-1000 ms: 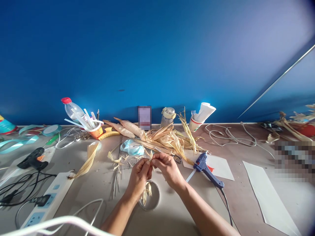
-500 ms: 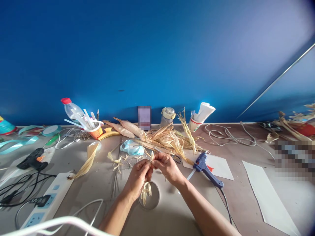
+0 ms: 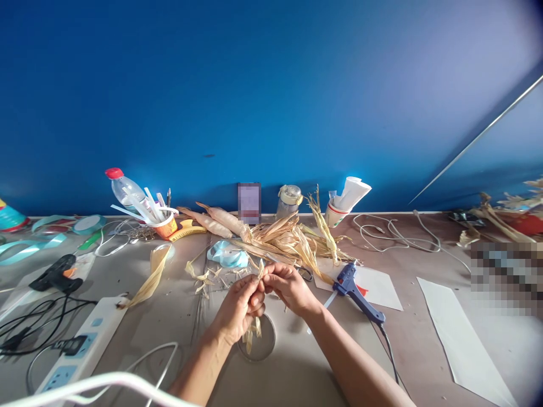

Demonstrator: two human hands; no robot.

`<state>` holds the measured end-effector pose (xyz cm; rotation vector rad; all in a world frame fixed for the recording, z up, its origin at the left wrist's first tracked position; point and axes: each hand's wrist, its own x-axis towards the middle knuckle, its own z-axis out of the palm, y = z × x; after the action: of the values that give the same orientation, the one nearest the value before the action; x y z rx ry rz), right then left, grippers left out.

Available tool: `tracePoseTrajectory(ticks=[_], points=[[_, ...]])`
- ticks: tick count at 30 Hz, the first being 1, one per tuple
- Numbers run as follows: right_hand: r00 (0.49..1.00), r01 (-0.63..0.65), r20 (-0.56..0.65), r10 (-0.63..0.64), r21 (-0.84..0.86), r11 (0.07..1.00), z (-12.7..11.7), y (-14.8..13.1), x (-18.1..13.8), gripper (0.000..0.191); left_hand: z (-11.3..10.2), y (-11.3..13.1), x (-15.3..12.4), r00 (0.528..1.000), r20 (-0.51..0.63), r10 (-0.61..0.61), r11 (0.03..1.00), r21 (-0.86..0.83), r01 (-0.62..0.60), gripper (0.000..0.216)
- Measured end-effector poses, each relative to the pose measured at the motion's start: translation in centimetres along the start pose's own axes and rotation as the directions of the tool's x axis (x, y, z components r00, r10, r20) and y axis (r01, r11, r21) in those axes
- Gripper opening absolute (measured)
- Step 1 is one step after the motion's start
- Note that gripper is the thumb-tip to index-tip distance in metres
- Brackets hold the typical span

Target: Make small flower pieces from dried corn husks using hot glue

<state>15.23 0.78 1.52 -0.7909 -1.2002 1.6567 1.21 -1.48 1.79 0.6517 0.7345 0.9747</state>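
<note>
Both my hands meet at the middle of the table, pinching one small pale piece of dried corn husk. My left hand closes round its lower part, and my right hand pinches it from the right with thumb and forefinger. Only the husk's tip shows above the fingers. Under my left hand is a round ring-shaped item with pale husk strips at it, partly hidden by the hand. Just beyond my hands lies a heap of dried corn husks.
A blue hot glue gun lies on white paper to the right; a black glue gun lies left. A white power strip and cables fill the front left. Cups, a plastic bottle and a jar line the blue wall.
The fingers of my left hand have shifted slightly around the husk piece and cover more of the strips below. My right hand has barely moved. Everything else stays in place.
</note>
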Motion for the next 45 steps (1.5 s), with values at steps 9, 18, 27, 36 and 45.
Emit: tracePoseTrajectory(ticks=[9, 18, 27, 36, 45], points=[[0.999, 0.015, 0.042, -0.01, -0.126, 0.992, -0.3, -0.8, 0.0, 0.026, -0.1, 0.0, -0.1, 0.999, 0.043, -0.012, 0.998, 0.055, 0.009, 0.029], [0.999, 0.027, -0.037, -0.038, -0.257, 0.966, 0.1, -0.3, -0.1, 0.02, 0.4, -0.4, -0.1, 0.983, -0.101, 0.152, 0.938, 0.329, -0.111, 0.033], [0.998, 0.05, -0.034, -0.048, 0.045, 0.998, 0.4, 0.8, -0.1, 0.024, 0.9, 0.3, -0.7, 0.996, 0.023, 0.089, 0.981, 0.169, -0.091, 0.023], [0.999, 0.028, -0.019, -0.028, -0.013, 1.0, 0.3, 1.3, 0.0, 0.028, 0.3, 0.3, -0.1, 0.991, -0.094, 0.101, 0.976, 0.201, -0.08, 0.031], [0.983, 0.148, -0.075, -0.166, -0.202, 0.968, 1.1, 0.8, -0.4, 0.029, 0.0, 0.0, 0.1, 0.913, -0.188, 0.362, 0.883, 0.382, -0.272, 0.031]])
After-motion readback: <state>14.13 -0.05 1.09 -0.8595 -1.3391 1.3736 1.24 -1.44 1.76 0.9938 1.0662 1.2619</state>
